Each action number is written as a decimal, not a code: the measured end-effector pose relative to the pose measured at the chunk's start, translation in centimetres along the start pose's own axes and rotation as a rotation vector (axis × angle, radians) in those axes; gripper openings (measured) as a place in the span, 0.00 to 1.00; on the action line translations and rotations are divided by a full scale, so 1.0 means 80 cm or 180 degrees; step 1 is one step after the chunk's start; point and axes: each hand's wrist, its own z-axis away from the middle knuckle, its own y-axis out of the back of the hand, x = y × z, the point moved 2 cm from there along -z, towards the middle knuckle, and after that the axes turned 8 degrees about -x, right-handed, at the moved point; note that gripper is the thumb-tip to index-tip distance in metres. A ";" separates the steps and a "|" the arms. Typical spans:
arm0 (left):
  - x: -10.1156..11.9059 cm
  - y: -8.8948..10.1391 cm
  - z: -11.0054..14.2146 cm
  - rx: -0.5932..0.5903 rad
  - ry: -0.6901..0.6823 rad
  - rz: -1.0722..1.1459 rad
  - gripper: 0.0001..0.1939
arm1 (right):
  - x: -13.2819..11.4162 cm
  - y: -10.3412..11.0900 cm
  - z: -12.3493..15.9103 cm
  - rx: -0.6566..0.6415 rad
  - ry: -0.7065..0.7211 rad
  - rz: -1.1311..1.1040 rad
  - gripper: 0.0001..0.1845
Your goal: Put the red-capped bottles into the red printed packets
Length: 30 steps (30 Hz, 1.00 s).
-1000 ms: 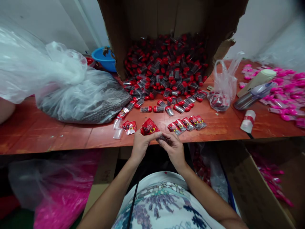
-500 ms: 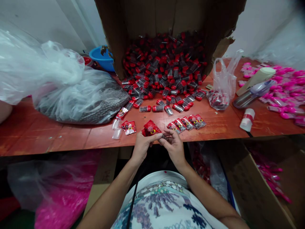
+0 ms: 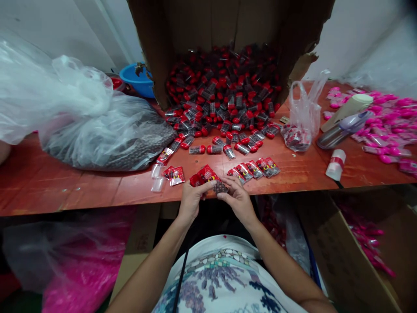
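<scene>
My left hand is closed on a small stack of red printed packets, fanned out at the table's front edge. Dark, bumpy contents show at the near end of the top packet, and the thumb and fingers of my right hand pinch that end. Just right of my hands lies an overlapping row of similar packets, red above and dark below. On the left are a couple of loose red packets and clear empty tubes.
A torn cardboard box spills red-capped tubes of dark beads onto the table. To the left sits a clear bag of dark beads. At right are a small plastic bag, bottles, a white roll and pink items.
The dark end of the held packet has come into view between my hands, and the red packets are fanned wider. The view has shifted slightly.
</scene>
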 end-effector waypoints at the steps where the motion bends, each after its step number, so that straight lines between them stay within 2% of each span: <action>1: 0.000 -0.001 0.001 0.0014 0.0016 -0.0038 0.15 | 0.002 -0.001 0.001 0.0023 -0.0004 0.0000 0.22; 8: 0.005 -0.013 0.005 0.0108 -0.0113 -0.0031 0.12 | 0.002 -0.010 0.011 0.0220 -0.0026 0.0276 0.22; 12: 0.002 -0.015 0.007 0.0134 -0.0162 0.0013 0.12 | 0.004 -0.016 0.009 0.0228 -0.0399 -0.0485 0.25; 14: 0.000 -0.017 0.009 0.0136 -0.0158 0.0056 0.12 | 0.005 -0.019 0.009 0.0281 -0.0510 -0.0639 0.28; 20: -0.002 -0.023 0.013 0.0039 -0.0126 0.0189 0.15 | 0.008 -0.023 0.014 0.0497 -0.0332 -0.0254 0.26; 24: -0.005 -0.019 0.011 -0.0189 0.0077 0.0141 0.12 | 0.004 -0.014 0.011 0.0334 -0.0268 -0.0305 0.27; 27: -0.007 -0.013 0.007 -0.0408 0.0224 0.0221 0.12 | -0.003 -0.007 0.006 0.0071 -0.0327 -0.0502 0.24; 30: -0.009 -0.010 0.005 -0.0466 0.0327 0.0249 0.12 | -0.004 -0.002 0.004 0.0099 -0.0332 -0.0479 0.22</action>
